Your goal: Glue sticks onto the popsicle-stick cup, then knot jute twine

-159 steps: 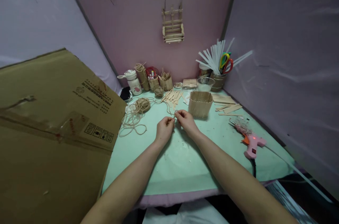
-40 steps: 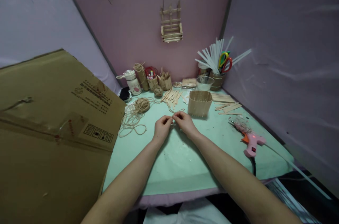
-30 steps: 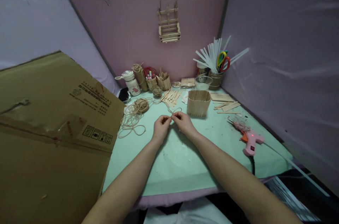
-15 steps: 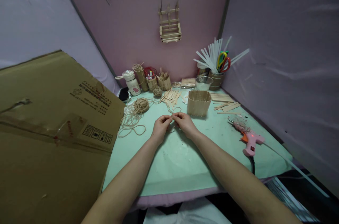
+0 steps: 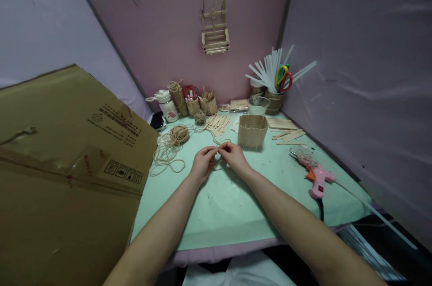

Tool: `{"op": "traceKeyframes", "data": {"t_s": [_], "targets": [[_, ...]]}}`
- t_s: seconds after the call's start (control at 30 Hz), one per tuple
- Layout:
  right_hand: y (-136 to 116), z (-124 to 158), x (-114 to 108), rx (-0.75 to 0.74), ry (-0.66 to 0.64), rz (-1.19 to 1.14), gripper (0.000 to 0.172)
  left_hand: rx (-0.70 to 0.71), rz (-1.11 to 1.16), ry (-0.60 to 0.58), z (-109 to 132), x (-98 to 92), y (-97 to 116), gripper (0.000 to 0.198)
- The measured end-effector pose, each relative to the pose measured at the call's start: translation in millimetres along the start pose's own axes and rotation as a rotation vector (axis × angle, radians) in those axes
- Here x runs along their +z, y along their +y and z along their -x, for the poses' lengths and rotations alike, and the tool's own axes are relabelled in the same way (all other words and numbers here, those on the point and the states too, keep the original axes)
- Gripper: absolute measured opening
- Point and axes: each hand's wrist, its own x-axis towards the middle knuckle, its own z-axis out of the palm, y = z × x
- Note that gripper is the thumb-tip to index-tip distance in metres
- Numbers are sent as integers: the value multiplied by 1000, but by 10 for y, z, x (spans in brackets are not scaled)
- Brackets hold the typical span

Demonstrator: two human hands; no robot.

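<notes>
Over the middle of the table, my left hand and my right hand meet fingertip to fingertip. Both are closed in a pinch on a thin strand of twine, which loops out behind and below the fingers. The exact spot they grip is partly hidden by the fingertips. Just beyond my right hand stands a box of craft sticks, upright with its top open. To the left of my hands lie a ball of twine and a loose tangle of twine.
A pink glue gun lies at right, its cord off the edge. Loose craft sticks, a clear bowl, a white bottle and a holder with scissors stand behind. A large cardboard box blocks the left side.
My hands stay pinched together on the twine, with only a slight shift of the fingers. The whole view has moved a little; nothing else has visibly changed place.
</notes>
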Motion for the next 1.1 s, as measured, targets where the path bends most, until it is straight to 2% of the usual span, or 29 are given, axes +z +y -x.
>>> {"op": "traceKeyframes", "data": {"t_s": [0.17,0.43,0.67,0.8,0.97,1.03,1.1], "targets": [[30,-11,1,-80,-19,136,17,87,-61,57,-27,-17,-48,32],[-75,32,-27,-183,63,192,18,196,-229,94,-14,-7,-44,25],[-98,50,-28,-216,68,233,15,206,-270,156,20,29,-29,22],[-70,56,-10,-266,75,280,12,80,-61,127,18,43,-32,23],[-75,95,-21,-486,-21,440,12,-245,230,7,-14,0,47,16],[-89,109,-30,-546,-67,475,12,-357,273,-12,-25,-22,79,12],[-96,112,-33,-536,-65,452,12,-392,262,-40,-27,-35,90,10]]}}
